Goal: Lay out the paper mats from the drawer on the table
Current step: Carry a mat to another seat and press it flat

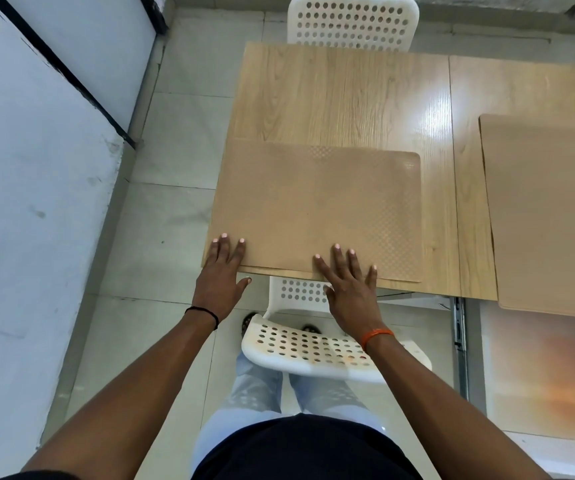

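Two brown paper mats lie on a wood-grain table (348, 98), seen from the head camera looking down. One textured paper mat (317, 209) sits at the table's near left corner, its left edge running slightly past the table's left edge and its near edge almost flush with the table's near edge. A person's left hand (222, 275) presses flat on the mat's near left corner, fingers spread and extended, thumb hanging off the edge. Their right hand (348, 282) rests flat on the mat's near edge, fingers splayed, gripping nothing. A second paper mat (549, 209) lies well apart at the right, overhanging the table's near edge. One white perforated chair (310, 344) stands below the near edge between the person's arms; another chair (353, 24) stands at the far edge. The mat looks thin, light and flexible, likely to slide easily under flat palms; a pinch at a near corner or the overhanging edge seems the surest hold.
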